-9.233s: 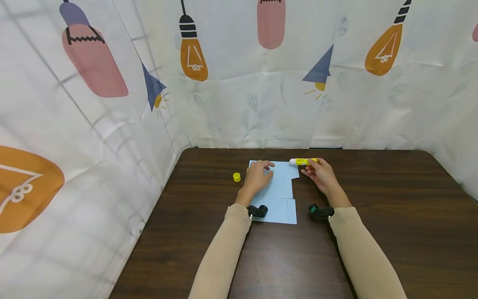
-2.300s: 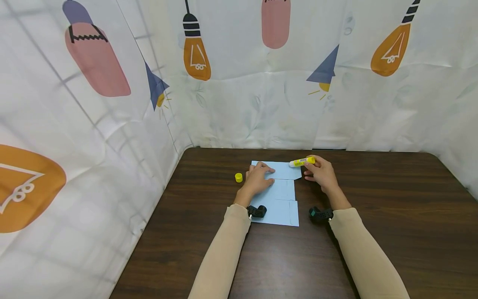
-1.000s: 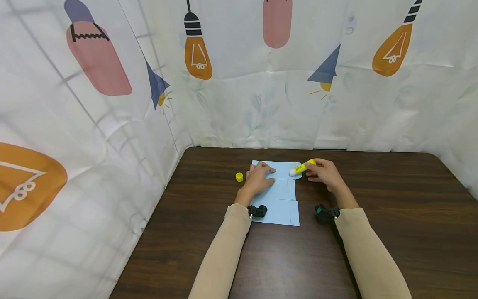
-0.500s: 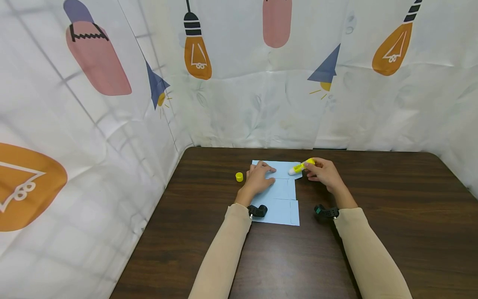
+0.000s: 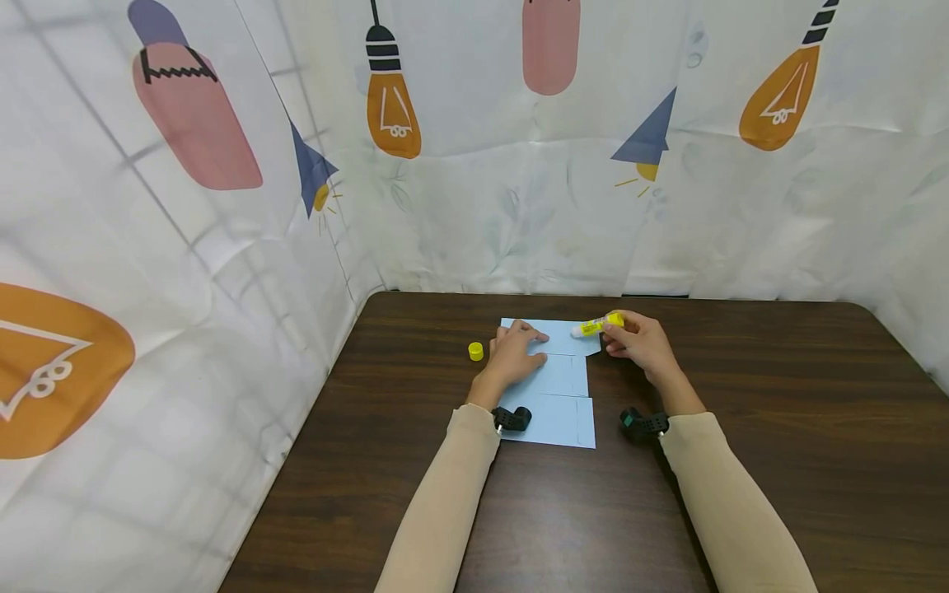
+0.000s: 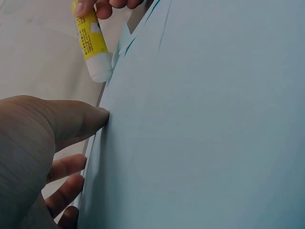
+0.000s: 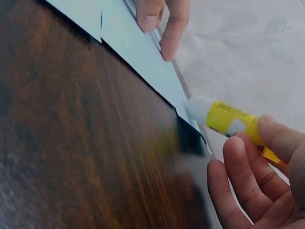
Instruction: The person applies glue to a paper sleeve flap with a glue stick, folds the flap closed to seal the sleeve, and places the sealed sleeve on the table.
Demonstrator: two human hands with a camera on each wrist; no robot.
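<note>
Glue stick (image 5: pixel 596 325) sat tilted at the blue sheet's (image 5: pixel 549 418) far right tab, white end on or just above the paper; contact wasn't clear. Looked light, rigid, smooth plastic: probably best held round the yellow barrel, clear of the white end, modest pinch, as it could roll in the fingers. Right hand (image 5: pixel 641 342), off the sheet's right edge, had it pinched by the rear of the barrel, thumb against fingers. Sheet itself looked like thin card, likely easy to crease or slide; best pinned flat close to the stick, away from the cut corners. Left hand (image 5: pixel 511 354) rested on the sheet's far left part, thumb and fingers apart, gripping nothing. Yellow cap (image 5: pixel 476 352) stood on the table (image 5: pixel 667 535), left of the sheet. White printed curtain (image 5: pixel 445 231) hung beyond the sheet.
</note>
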